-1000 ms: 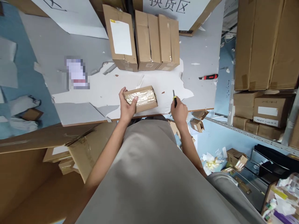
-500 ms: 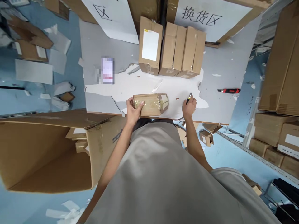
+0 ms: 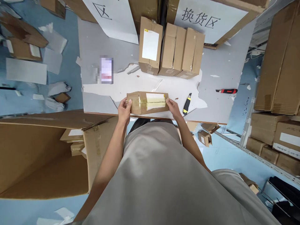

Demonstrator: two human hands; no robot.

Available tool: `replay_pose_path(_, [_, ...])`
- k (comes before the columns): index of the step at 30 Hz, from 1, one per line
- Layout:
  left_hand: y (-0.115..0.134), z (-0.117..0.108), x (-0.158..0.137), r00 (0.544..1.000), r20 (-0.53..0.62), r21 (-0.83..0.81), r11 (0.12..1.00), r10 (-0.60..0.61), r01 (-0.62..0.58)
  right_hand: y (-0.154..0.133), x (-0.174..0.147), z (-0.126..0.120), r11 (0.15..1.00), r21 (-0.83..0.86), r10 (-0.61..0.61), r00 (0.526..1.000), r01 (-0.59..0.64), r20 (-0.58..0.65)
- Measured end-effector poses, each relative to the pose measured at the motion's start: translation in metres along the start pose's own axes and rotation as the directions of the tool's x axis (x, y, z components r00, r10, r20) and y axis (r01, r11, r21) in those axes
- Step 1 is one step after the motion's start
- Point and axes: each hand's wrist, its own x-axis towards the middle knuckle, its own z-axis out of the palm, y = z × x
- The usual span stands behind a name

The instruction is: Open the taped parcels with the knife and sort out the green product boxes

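Brown cardboard, the taped carton (image 3: 148, 103) is clamped at its left end by the left hand (image 3: 124, 109) and at its right end by the right hand (image 3: 173, 108), near the counter's (image 3: 217, 62) front edge. A black-and-yellow box cutter (image 3: 187, 105) lies just right of the right hand, a red-and-black utility knife (image 3: 227, 91) farther right; three cardboard boxes (image 3: 172, 50) stand beyond both hands.

Plain grey top (image 3: 159, 168), bare forearms (image 3: 111, 153)

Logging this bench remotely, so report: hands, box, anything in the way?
Left hand and right hand on opposite ends of taped box. Pale label showing. Yellow-black cutter beside right hand, clear of box.
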Motion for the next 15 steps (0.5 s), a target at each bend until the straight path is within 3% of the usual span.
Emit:
replay_pose_path(5, [-0.004,0.051,0.011,0.98,0.1,0.041,0.985,-0.17,0.166,-0.017,-0.022,-0.035,0.976,-0.191,-0.129,0.98,0.099,-0.151])
replay_pose_path(8, [0.003,0.076,0.019,0.969,0.164,0.132,0.977,-0.186,0.165,-0.016,-0.029,-0.043,0.963,-0.254,-0.146,0.966,0.089,-0.213])
replay_pose_path(11, [0.015,0.082,0.023,0.972,0.196,0.174,0.98,-0.127,0.092,-0.009,-0.031,-0.046,0.963,-0.266,-0.125,0.949,0.045,-0.29])
replay_pose_path(15, [0.033,0.067,0.011,0.977,0.209,0.24,0.971,-0.044,-0.007,0.003,-0.033,-0.048,0.967,-0.254,-0.099,0.909,-0.007,-0.404])
